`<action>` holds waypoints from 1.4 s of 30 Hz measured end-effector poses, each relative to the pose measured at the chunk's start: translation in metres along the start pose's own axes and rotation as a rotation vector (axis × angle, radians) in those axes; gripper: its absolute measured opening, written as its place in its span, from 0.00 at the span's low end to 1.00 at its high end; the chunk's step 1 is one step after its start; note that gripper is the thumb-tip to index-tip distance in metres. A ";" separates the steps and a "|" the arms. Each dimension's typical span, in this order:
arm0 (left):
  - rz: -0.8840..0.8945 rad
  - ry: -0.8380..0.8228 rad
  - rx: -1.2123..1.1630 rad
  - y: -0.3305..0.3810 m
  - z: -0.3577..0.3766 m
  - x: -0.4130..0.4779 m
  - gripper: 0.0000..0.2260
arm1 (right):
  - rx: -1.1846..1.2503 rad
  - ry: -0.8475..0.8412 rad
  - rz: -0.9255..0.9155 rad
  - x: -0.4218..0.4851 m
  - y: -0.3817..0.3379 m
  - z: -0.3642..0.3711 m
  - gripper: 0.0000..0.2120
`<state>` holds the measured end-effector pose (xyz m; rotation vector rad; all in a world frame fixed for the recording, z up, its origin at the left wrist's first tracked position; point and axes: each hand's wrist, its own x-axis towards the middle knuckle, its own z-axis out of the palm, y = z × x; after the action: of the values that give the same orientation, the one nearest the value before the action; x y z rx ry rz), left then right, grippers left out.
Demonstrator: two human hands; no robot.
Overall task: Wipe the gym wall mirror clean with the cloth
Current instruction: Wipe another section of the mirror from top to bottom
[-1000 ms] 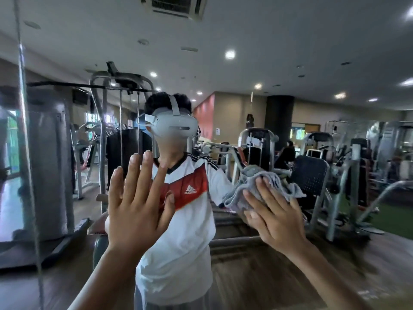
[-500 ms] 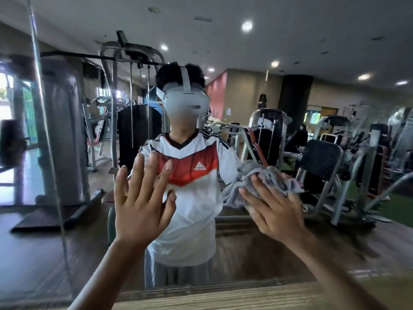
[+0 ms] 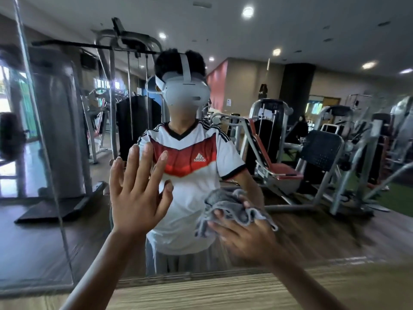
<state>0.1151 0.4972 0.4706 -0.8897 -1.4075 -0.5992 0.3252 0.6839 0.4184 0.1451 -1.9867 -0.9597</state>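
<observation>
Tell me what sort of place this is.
A gym, most likely: the wall mirror reflects a cable pulley station, a red-padded weight machine and a black-padded machine.

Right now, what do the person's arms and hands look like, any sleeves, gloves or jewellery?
Both forearms are bare as far as the frame shows. The left hand and right hand wear no gloves, and no watch, ring or bracelet shows. The gym wall mirror reflects a white short sleeve with a black cuff.
</observation>
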 end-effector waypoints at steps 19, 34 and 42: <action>-0.046 -0.023 -0.013 0.013 0.000 -0.043 0.25 | 0.003 -0.050 0.051 -0.044 -0.021 0.010 0.22; -0.023 -0.029 -0.031 0.008 0.001 -0.050 0.24 | 0.061 -0.122 -0.202 -0.060 -0.033 0.021 0.23; -0.035 -0.041 -0.018 0.012 0.003 -0.051 0.25 | 0.062 0.103 0.435 0.016 -0.020 0.007 0.23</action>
<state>0.1177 0.4985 0.4187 -0.8977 -1.4594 -0.6243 0.3053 0.6670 0.4131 -0.1945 -1.8485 -0.5975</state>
